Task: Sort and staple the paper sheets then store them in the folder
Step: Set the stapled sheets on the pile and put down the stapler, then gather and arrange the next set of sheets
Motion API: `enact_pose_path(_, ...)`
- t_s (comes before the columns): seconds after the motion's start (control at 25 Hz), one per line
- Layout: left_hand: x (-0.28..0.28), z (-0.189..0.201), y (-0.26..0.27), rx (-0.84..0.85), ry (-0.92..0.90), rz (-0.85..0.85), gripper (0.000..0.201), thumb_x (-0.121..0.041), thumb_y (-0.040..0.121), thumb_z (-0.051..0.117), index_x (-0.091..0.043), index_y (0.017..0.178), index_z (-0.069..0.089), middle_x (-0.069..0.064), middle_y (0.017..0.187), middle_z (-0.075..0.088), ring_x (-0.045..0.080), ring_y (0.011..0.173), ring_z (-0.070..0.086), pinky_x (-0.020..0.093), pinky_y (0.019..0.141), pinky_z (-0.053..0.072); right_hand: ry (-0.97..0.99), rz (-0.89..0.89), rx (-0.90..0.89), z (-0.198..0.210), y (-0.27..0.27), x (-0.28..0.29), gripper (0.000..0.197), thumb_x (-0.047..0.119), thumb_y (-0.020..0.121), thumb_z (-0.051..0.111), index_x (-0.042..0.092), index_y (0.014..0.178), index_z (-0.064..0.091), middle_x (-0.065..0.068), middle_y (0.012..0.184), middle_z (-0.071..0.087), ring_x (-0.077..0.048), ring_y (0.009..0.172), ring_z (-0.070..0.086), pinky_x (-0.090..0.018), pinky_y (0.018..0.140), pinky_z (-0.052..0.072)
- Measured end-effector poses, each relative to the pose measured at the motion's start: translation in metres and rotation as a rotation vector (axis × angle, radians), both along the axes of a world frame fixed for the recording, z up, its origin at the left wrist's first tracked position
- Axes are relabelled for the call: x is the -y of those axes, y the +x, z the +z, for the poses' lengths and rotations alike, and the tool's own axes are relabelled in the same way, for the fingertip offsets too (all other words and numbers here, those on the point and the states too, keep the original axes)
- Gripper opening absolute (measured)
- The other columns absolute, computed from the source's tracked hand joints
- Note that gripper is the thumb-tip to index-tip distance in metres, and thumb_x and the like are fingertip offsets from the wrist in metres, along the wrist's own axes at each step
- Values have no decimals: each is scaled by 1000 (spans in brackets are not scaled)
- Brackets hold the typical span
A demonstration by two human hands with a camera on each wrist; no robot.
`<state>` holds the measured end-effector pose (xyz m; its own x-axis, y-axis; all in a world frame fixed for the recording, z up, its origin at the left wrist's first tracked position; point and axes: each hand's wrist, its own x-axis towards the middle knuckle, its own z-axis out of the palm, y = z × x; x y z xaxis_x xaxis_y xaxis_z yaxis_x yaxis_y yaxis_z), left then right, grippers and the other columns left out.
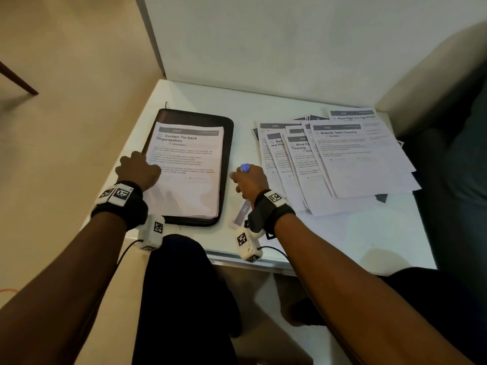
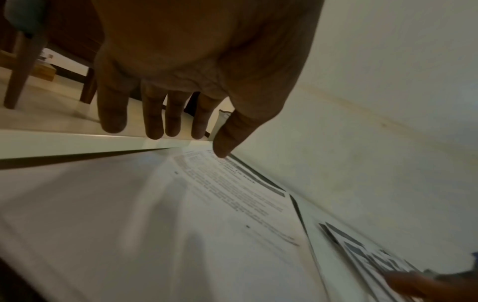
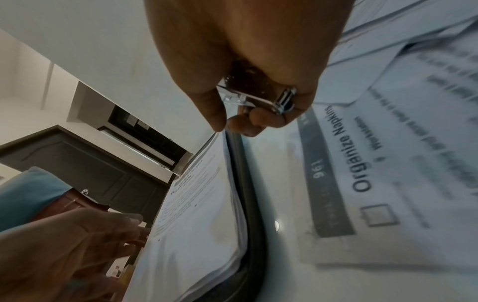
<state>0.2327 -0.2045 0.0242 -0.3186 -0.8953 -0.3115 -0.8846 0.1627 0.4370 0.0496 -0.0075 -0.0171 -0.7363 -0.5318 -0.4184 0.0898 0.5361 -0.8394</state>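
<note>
Meanwhile right hand (image 1: 249, 180) grips seemingly metal stapler (image 3: 258, 98); flat left hand (image 1: 138, 168) presses paper stack (image 1: 189, 164).

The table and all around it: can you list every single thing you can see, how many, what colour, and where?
table: one, white, in front of the person.
folder: one, black, lying flat on the table's left part.
neat paper stack: one, white with black print, on the folder; top sheet reads "Curtain Tie-back Organization".
loose sheets: many, too overlapped to count, white with dark headers, fanned out on the table's right part.
stapler: one, shiny metal with a blue end, in the right grip.
wall: one, pale, behind the table.
wrist cameras: two, white with black markers, strapped on with black bands.
left hand: one, fingers straight, on the stack's left edge.
right hand: one, curled round the stapler, between folder and loose sheets.
</note>
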Motion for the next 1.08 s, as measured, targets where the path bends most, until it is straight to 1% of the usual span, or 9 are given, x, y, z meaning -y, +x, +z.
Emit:
enact_pose_path(0.12,-29,16,-20,-56,-34,-108,42,-28,89,67,-13,128,63,25,141,49,44,128,50,48,110,43,-23,-78,48,16,-2,-51,26,28,85,69,11,102,60,-7,83,64,-22,69,62,-33,66,49)
enact_pose_path(0.28,-93,26,-63,-200,-13,-229,26,-28,83,70,-18,106,71,19,129,59,39,110,62,51,100,52,-41,-193,71,31,-16,-123,22,35,79,59,15,85,63,-3,81,63,-25,72,57,-37,67,45)
enact_pose_path(0.36,-133,19,-88,-242,23,-313,20,-26,82,70,-16,100,72,21,122,62,40,105,64,48,97,54,64,-157,-29,36,-34,-159,21,31,87,52,12,82,59,-2,83,60,-27,82,55,-40,76,43)
enact_pose_path(0.44,-175,9,-113,-260,51,-409,20,-27,81,68,-16,97,71,22,117,63,40,101,66,44,93,55,236,-136,-144,34,-58,-196,26,26,96,44,5,94,60,-10,98,62,-29,91,52,-35,80,37)
enact_pose_path(0.56,-237,-11,-154,-232,70,-509,23,-21,89,67,-13,110,69,19,123,55,38,110,60,41,99,48,458,-224,-310,26,-96,-252,36,23,100,46,-2,123,59,-21,125,62,-35,110,56,-36,91,42)
enact_pose_path(0.64,-274,-25,-180,-251,76,-577,26,-16,93,63,-12,119,65,18,130,52,38,119,54,42,105,42,518,-316,-356,19,-118,-283,35,22,101,50,-3,124,57,-22,129,59,-38,123,51,-39,102,40)
enact_pose_path(0.72,-305,-36,-203,-264,72,-632,31,-13,95,59,-11,126,60,14,137,48,35,129,45,41,107,38,621,-348,-383,9,-138,-306,34,23,103,50,-3,124,54,-23,130,55,-37,126,48,-41,106,37)
enact_pose_path(0.96,-346,-48,-235,-233,59,-684,37,-12,95,54,-15,132,54,2,141,42,24,137,33,45,98,44,774,-348,-369,-24,-158,-324,38,33,107,43,0,124,52,-22,132,52,-35,126,44,-39,101,35)
enact_pose_path(1.08,-343,-48,-236,-216,69,-699,38,-12,95,54,-13,133,53,2,141,42,24,135,35,43,99,43,768,-365,-301,-24,-157,-321,38,36,105,45,4,124,53,-20,135,49,-35,128,42,-40,87,35)
